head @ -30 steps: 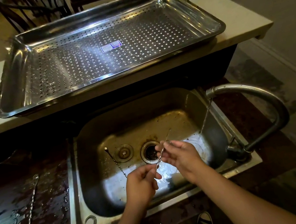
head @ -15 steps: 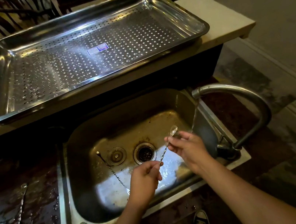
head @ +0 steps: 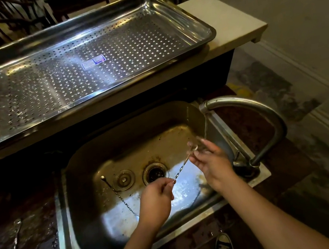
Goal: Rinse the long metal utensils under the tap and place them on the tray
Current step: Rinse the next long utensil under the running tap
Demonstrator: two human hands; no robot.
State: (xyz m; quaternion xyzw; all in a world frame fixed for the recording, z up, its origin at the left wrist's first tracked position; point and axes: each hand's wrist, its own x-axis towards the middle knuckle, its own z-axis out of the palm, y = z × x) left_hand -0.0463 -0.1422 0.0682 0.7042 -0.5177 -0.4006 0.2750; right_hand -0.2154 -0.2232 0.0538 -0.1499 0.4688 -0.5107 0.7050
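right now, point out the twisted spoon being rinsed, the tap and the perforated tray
twisted bar spoon [head: 181, 169]: head view, middle of its stem
tap [head: 231, 102]: head view, top of the curved spout
perforated tray [head: 125, 44]: head view, bare perforated floor

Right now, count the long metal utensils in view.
2. One utensil is held between left hand and right hand; a second utensil lies on the counter left of the sink. A chain-like strand in the sink may be a third.
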